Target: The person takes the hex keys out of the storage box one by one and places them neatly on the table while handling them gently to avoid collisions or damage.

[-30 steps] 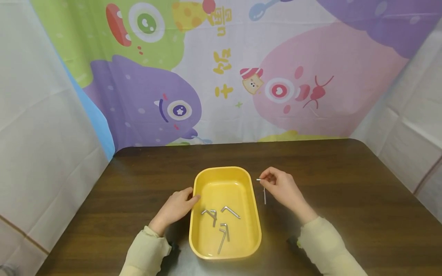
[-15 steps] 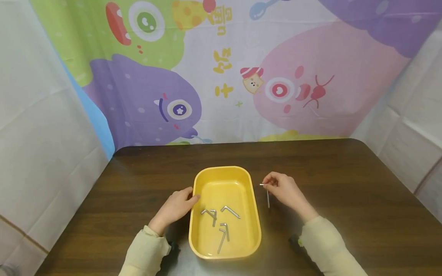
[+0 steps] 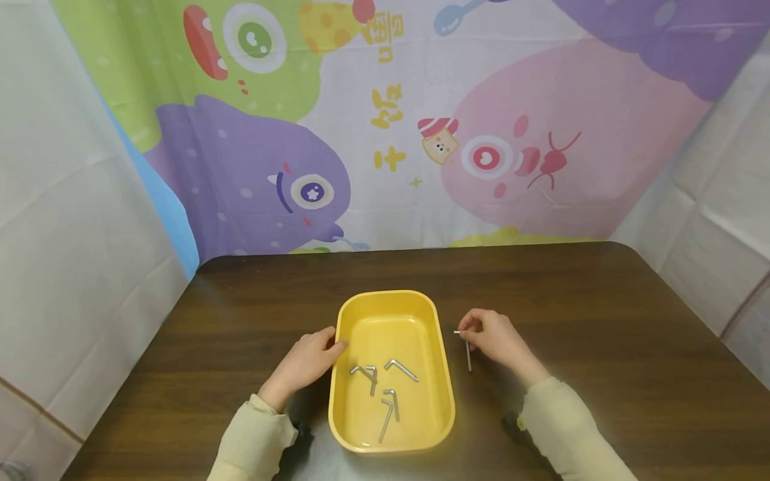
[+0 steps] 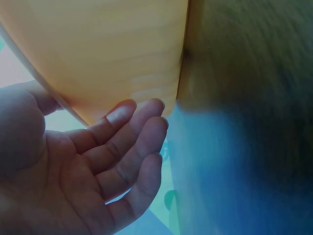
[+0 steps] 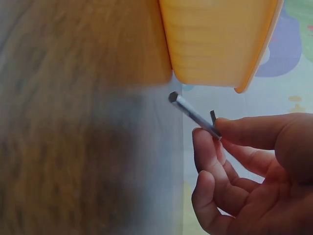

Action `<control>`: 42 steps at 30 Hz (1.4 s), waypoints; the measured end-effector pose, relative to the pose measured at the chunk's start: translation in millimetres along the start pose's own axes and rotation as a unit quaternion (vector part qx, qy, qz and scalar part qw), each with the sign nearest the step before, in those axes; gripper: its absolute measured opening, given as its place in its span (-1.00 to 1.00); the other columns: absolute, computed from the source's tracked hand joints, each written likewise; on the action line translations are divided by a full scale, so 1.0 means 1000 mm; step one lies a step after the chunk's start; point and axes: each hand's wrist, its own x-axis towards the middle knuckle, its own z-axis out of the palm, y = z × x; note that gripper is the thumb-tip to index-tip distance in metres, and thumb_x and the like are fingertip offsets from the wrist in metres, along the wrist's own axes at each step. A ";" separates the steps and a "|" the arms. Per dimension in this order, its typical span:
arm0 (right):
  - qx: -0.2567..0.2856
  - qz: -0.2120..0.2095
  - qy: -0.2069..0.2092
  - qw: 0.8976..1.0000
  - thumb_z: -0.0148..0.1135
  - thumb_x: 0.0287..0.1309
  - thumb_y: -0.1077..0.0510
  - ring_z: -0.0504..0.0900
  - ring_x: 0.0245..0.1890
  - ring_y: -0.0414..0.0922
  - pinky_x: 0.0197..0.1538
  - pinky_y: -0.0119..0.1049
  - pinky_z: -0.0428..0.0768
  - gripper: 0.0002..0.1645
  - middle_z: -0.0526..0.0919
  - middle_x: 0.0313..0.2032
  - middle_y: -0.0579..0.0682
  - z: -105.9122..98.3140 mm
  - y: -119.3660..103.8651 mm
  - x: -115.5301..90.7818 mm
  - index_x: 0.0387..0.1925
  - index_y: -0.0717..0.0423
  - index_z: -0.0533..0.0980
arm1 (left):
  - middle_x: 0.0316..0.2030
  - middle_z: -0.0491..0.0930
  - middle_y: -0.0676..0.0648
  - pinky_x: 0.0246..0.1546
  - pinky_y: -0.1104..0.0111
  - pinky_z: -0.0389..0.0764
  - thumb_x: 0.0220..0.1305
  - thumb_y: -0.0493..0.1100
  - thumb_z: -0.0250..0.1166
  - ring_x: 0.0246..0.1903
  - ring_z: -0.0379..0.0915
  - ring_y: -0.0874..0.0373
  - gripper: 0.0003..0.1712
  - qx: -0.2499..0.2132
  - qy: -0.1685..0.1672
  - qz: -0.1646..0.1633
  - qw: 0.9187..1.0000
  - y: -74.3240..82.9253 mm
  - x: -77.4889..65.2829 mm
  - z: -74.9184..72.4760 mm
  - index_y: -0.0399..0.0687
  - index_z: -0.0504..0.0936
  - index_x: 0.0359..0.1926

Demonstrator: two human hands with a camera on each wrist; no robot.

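My left hand holds the left side of a yellow plastic tray. Its thumb lies over the rim, and the fingers curl against the outer wall in the left wrist view. To the tray's right, my right hand pinches an L-shaped hex key near its bend between thumb and fingers. The hex key's long arm points away from the fingertips in the right wrist view. Inside the tray, toward its near half, lie several silver hex keys, two of them crossing at the left.
A dark wood-grain table carries the tray. Behind it hangs a cartoon-printed cloth, with pale cloth walls on both sides.
My right hand has shifted down and slightly right, nearer the body, with the hex key still pinched. The left hand, tray and hex keys inside stay where they were.
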 end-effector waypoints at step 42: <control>-0.043 0.024 -0.014 0.999 0.23 0.01 0.21 0.45 -0.59 -0.20 -0.48 -0.35 0.41 -0.92 0.54 -0.59 -0.07 0.009 0.010 0.003 -0.46 0.15 0.49 | -0.67 0.25 0.01 -0.59 0.37 0.25 0.30 -0.01 0.06 -0.65 0.22 0.17 -0.77 0.001 -0.010 -0.005 1.000 -0.001 0.000 0.000 -0.06 0.45 -0.36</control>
